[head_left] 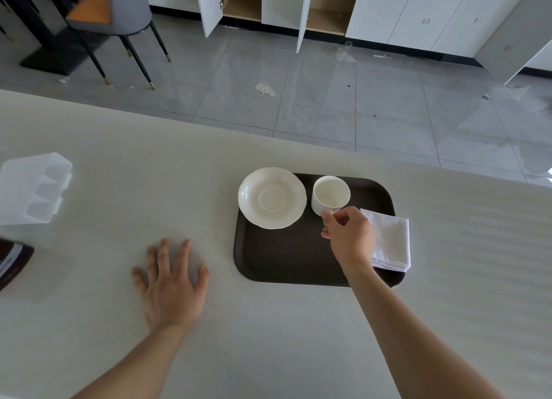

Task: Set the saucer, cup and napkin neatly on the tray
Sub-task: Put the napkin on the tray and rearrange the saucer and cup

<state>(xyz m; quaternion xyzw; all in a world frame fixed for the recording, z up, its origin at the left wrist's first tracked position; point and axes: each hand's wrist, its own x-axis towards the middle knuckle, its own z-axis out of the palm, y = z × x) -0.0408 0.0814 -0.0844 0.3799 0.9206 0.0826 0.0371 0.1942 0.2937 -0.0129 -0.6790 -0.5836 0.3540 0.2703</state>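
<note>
A dark brown tray (286,258) lies on the white table. A white scalloped saucer (272,197) rests on the tray's far left corner, its edge overhanging the rim. Just right of it stands an empty white cup (330,194), upright on the tray. My right hand (349,237) pinches the cup's handle at its near side. A folded white napkin (389,238) lies on the tray's right edge, partly hidden by that hand and hanging over the rim. My left hand (170,282) rests flat on the table, fingers spread, left of the tray.
A clear plastic container (33,188) sits at the table's left, and a dark object (12,261) pokes in at the left edge. Beyond the table's far edge are grey floor tiles, a chair (119,19) and open white cabinets (268,4).
</note>
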